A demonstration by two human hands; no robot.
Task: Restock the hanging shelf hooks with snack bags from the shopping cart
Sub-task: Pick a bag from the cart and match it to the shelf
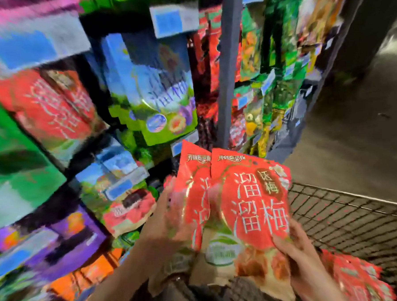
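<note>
Two red snack bags (248, 200) are held above the shopping cart (348, 218), one gripped by the left hand (169, 223), the other by the right hand (294, 249); more bags (358, 277) are left inside the cart

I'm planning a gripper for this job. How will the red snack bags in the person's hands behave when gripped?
Probably floppy: the front red bag bulges and creases where the right hand grips its lower corner. Likely slippery: its film looks glossy. Seemingly light: the left hand holds the rear red bag by one side.
</note>
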